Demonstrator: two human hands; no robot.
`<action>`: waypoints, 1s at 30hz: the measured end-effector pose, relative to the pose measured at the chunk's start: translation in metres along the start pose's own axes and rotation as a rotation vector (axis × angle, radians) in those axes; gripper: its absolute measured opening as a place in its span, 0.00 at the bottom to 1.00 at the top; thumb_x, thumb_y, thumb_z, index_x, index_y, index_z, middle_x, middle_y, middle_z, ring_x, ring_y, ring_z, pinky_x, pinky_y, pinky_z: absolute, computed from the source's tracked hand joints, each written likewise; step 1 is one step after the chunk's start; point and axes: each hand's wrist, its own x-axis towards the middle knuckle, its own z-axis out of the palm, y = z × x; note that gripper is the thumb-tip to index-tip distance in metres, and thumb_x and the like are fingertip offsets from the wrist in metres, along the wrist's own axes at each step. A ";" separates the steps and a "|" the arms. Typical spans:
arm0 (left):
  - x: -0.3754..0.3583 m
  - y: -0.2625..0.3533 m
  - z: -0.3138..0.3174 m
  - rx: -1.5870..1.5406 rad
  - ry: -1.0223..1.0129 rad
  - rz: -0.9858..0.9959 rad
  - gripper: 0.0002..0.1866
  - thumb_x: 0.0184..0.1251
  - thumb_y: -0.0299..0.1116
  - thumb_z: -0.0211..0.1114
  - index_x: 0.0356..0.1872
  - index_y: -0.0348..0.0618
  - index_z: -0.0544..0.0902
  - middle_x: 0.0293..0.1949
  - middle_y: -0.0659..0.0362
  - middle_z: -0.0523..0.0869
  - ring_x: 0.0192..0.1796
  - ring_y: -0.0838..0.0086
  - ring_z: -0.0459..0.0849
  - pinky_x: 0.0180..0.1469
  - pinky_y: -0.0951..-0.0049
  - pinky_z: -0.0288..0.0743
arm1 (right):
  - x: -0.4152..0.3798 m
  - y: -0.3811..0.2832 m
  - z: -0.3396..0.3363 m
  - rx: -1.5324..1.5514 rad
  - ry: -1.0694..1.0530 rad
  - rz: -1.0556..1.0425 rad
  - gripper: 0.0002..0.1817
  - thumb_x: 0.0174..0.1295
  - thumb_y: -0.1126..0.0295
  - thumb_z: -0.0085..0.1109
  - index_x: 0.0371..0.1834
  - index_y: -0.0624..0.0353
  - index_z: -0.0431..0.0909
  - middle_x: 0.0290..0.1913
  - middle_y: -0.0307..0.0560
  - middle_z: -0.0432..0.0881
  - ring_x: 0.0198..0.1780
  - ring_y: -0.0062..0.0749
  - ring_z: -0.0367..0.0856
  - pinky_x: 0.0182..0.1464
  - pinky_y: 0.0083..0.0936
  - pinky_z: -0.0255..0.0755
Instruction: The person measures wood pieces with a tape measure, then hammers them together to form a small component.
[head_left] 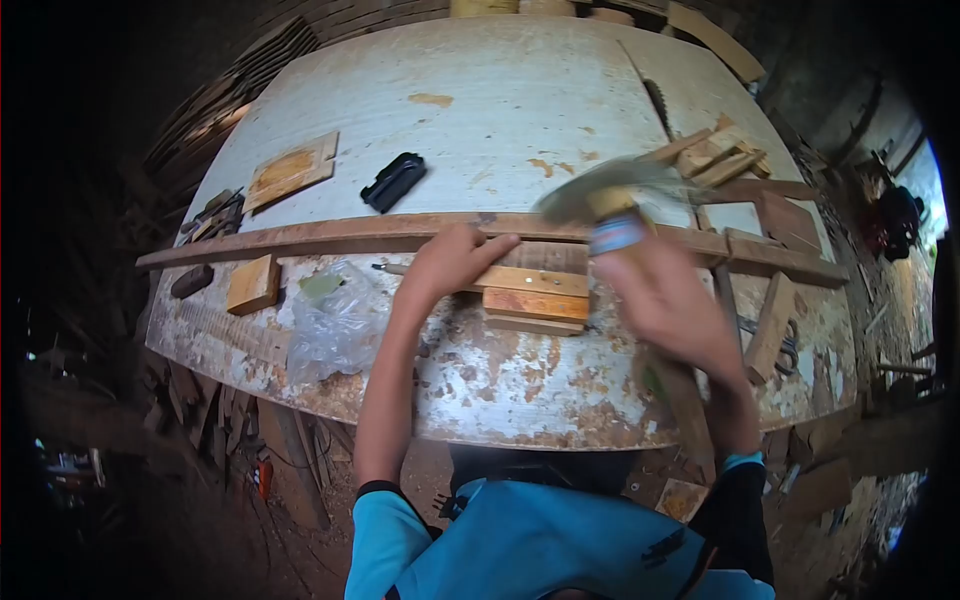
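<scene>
My left hand [458, 262] presses on the left part of a small wooden assembly, its thumb stretched to the right along the wood. A pale strip with small dots on its face [535, 281] lies above an orange wood block [535, 304]. Behind them a long brown beam [340, 235] crosses the table. My right hand [665, 305] is wrapped round the handle of a hammer-like tool, raised to the right of the block. The tool's head [605, 192] is smeared by motion. A thin pointed tool [390, 268] sticks out left of my left hand.
On the worktable [480, 90] lie a black case [393, 182], a flat board [292, 172], a wood block [253, 284] and a clear plastic bag [338, 325]. Wood offcuts [715, 158] pile up at the right, with a wooden piece [770, 328] and metal clamp nearer me.
</scene>
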 end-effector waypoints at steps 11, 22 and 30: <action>-0.001 0.001 0.000 0.052 0.034 0.010 0.36 0.61 0.62 0.55 0.19 0.30 0.81 0.19 0.43 0.79 0.25 0.55 0.82 0.32 0.61 0.74 | -0.028 -0.032 -0.002 0.377 0.692 -0.364 0.15 0.71 0.65 0.42 0.55 0.60 0.62 0.25 0.39 0.69 0.20 0.19 0.70 0.21 0.16 0.67; 0.004 -0.010 0.010 0.008 0.085 0.125 0.33 0.61 0.60 0.56 0.25 0.31 0.84 0.22 0.42 0.82 0.27 0.57 0.83 0.33 0.61 0.73 | 0.016 0.035 0.016 -0.129 0.048 -0.280 0.21 0.65 0.63 0.51 0.55 0.67 0.67 0.33 0.51 0.78 0.27 0.32 0.77 0.28 0.25 0.71; -0.003 0.004 -0.002 0.065 0.005 0.015 0.33 0.65 0.58 0.52 0.23 0.32 0.82 0.23 0.43 0.82 0.29 0.52 0.82 0.37 0.60 0.74 | -0.015 -0.019 -0.007 0.447 0.532 -0.339 0.17 0.67 0.71 0.46 0.56 0.64 0.61 0.22 0.36 0.69 0.19 0.16 0.68 0.21 0.14 0.64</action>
